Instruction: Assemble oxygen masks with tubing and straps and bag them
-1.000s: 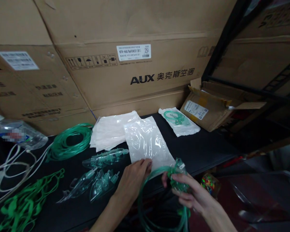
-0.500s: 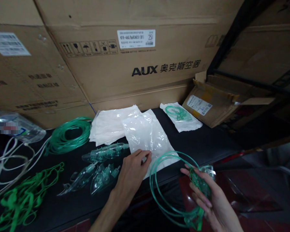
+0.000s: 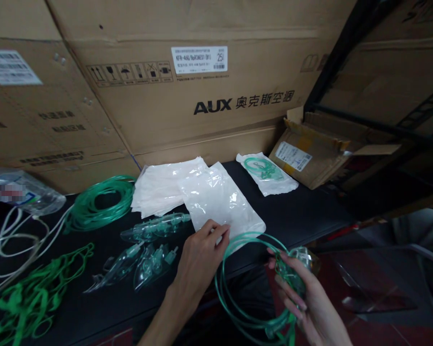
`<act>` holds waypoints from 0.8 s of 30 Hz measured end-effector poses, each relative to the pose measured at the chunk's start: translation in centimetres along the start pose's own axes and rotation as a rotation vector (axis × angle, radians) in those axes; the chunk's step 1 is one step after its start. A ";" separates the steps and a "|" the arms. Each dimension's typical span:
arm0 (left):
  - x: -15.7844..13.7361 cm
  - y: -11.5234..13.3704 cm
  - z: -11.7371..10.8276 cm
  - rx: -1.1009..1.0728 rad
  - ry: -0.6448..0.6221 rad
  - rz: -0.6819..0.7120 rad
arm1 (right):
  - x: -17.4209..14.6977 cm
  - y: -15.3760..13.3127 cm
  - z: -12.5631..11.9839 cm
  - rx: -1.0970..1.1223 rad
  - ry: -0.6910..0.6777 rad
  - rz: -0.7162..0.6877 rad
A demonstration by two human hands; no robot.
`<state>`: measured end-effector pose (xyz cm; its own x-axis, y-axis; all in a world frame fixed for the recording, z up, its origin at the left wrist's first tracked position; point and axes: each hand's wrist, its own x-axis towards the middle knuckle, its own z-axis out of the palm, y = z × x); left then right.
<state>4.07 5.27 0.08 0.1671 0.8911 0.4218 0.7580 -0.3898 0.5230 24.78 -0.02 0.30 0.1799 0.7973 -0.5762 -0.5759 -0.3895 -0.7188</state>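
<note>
My right hand holds a clear mask with a loop of green tubing hanging from it, off the table's front edge. My left hand pinches the near edge of an empty clear plastic bag that lies on the black table. The tubing loop reaches up to the bag's near right corner.
A stack of bags lies behind the single one. Several clear masks, a green tubing coil, green straps and white tubing lie to the left. A packed bag and an open carton sit at the right, large cardboard boxes behind.
My right hand has drawn the mask and tubing out to the right and down, off the table edge. My left hand has stayed on the bag's near edge.
</note>
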 end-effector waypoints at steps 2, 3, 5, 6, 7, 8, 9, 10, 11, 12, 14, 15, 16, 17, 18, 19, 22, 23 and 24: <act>-0.2 0.1 -0.1 -0.005 -0.005 0.006 | 0.4 -0.1 0.6 0.093 0.022 -0.077; -0.3 0.2 -0.1 -0.008 -0.005 0.005 | 0.6 -0.1 1.0 0.147 0.036 -0.118; -0.5 0.3 -0.1 -0.018 -0.003 0.003 | 0.9 0.0 1.8 0.242 0.050 -0.185; -0.6 0.4 -0.1 -0.023 -0.005 0.003 | 1.1 0.1 2.1 0.278 0.052 -0.207; -0.7 0.5 0.0 -0.028 -0.007 0.004 | 1.2 0.2 2.4 0.309 0.052 -0.221; -0.7 0.6 0.1 -0.032 -0.009 0.004 | 1.3 0.3 2.7 0.331 0.053 -0.227; -0.8 0.7 0.3 -0.036 -0.011 0.005 | 1.5 0.5 2.9 0.349 0.057 -0.230; -0.9 0.9 0.5 -0.039 -0.010 0.004 | 1.6 0.6 3.2 0.364 0.063 -0.234; -0.9 1.0 0.7 -0.042 -0.009 0.005 | 1.8 0.8 3.5 0.375 0.072 -0.240; -1.0 1.2 0.9 -0.046 -0.007 0.006 | 1.9 1.1 3.8 0.381 0.079 -0.248; -1.0 1.4 1.4 -0.052 -0.006 0.009 | 2.0 1.6 4.4 0.372 0.084 -0.254; -1.0 1.6 1.6 -0.052 -0.005 0.008 | 1.9 1.8 4.7 0.357 0.076 -0.252; -1.0 1.7 1.7 -0.049 -0.005 0.003 | 1.8 2.1 5.0 0.337 0.060 -0.247; -0.9 1.8 1.8 -0.042 -0.004 -0.006 | 1.7 2.4 5.2 0.314 0.038 -0.240; -0.8 1.9 1.9 -0.031 -0.004 -0.021 | 1.6 2.6 5.4 0.288 0.012 -0.231; -0.6 1.9 2.0 -0.017 -0.008 -0.037 | 1.5 2.8 5.4 0.264 -0.014 -0.223; 0.0 1.9 2.1 0.038 -0.040 -0.072 | 1.3 3.2 5.4 0.219 -0.071 -0.206; 0.2 1.9 2.1 0.058 -0.051 -0.078 | 1.3 3.2 5.4 0.214 -0.081 -0.203; 0.5 1.9 2.1 0.077 -0.059 -0.081 | 1.3 3.3 5.4 0.211 -0.088 -0.203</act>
<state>6.96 5.49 -0.28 0.1380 0.9320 0.3352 0.8161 -0.2987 0.4947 18.85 2.22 -0.71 0.2434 0.8895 -0.3867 -0.6902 -0.1213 -0.7134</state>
